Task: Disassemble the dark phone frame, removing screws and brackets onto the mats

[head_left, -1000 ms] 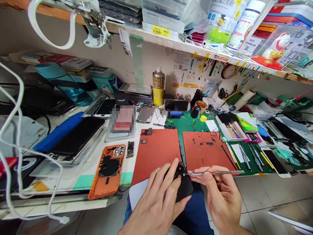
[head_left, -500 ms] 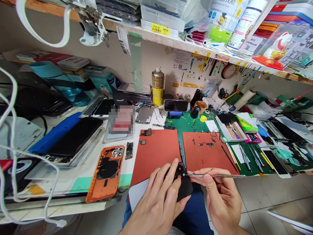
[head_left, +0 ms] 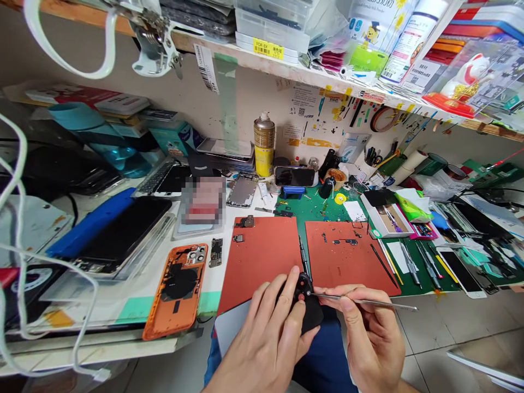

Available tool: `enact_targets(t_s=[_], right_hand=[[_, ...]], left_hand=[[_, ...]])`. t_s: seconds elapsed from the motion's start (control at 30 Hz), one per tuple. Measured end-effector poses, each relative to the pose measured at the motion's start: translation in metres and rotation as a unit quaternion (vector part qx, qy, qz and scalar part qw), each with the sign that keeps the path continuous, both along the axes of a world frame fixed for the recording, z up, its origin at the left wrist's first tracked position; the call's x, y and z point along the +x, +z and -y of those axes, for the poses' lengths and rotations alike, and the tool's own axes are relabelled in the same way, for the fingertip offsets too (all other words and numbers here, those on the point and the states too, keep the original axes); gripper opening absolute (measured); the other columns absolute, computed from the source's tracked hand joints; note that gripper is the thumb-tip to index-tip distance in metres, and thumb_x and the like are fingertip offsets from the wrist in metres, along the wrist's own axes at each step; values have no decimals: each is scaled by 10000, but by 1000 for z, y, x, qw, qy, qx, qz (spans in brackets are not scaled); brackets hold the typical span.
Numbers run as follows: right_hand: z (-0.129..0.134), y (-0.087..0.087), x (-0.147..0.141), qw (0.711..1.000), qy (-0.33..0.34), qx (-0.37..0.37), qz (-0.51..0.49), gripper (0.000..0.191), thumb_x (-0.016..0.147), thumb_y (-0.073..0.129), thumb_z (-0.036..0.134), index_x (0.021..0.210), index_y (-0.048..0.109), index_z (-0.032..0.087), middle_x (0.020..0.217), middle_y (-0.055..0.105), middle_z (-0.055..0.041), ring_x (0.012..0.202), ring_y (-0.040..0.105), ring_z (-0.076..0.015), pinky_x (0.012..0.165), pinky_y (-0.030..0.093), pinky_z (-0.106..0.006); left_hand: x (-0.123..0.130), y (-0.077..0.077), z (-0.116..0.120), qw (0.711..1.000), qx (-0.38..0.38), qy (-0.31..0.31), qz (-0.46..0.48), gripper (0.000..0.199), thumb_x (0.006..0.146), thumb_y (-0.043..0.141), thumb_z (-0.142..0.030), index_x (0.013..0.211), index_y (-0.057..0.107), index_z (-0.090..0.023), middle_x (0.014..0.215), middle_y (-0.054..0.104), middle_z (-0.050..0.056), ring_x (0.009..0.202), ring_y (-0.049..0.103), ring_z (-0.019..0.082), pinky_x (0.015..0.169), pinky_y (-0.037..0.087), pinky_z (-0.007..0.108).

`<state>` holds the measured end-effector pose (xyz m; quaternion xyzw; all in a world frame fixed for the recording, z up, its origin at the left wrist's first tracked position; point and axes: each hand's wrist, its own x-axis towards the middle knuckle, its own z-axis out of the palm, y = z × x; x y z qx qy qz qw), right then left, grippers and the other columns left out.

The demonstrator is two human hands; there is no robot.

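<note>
At the front edge of the bench, over my lap, my left hand holds a black phone back. Its fingers lie across the top, and round camera lenses show beside the fingertips; the rest is hidden under the palm. My right hand pinches a thin metal pry tool between thumb and fingers. The tool's tip touches the camera area of the phone back. Just behind both hands, a dark screwdriver lies between two reddish-brown mats.
Small parts lie on the left mat and the right mat. An orange phone housing and a circuit board are at left. Several screwdrivers and a white box stand right. A loaded shelf overhangs the back.
The rear end of the pry tool has dipped and swung slightly right, with my right hand turning a little. My left hand and the phone back have barely shifted.
</note>
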<state>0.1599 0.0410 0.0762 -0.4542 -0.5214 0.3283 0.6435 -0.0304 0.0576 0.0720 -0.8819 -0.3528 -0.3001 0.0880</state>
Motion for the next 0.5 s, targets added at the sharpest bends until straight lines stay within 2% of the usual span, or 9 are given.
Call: enact_targets(t_s=[0.3, 0.43, 0.5], right_hand=[[0, 4, -2, 999, -8, -6, -35, 128, 1076, 654, 183, 1123, 738, 267, 1077, 824, -59, 988, 851, -245, 892, 736, -403], [3, 11, -5, 990, -70, -53, -106, 37, 1077, 690, 254, 1083, 726, 261, 1063, 829, -59, 967, 853, -244, 907, 732, -419], [3, 14, -1, 990, -70, -36, -114, 38, 1075, 691, 251, 1082, 728, 257, 1047, 840, -61, 947, 860, -260, 884, 738, -442]], left_hand=[[2, 3, -2, 1000, 9, 0, -11, 444, 1018, 751, -291, 1312, 649, 26, 1510, 585, 420, 1287, 686, 544, 911, 650, 642], [1, 1, -3, 1000, -8, 6, -7, 535, 1025, 752, -350, 1422, 629, -14, 1559, 584, 356, 1333, 667, 506, 965, 651, 608], [-1, -4, -3, 999, -33, 8, 14, 502, 1031, 744, -328, 1435, 630, -53, 1586, 574, 330, 1384, 641, 482, 1006, 643, 588]])
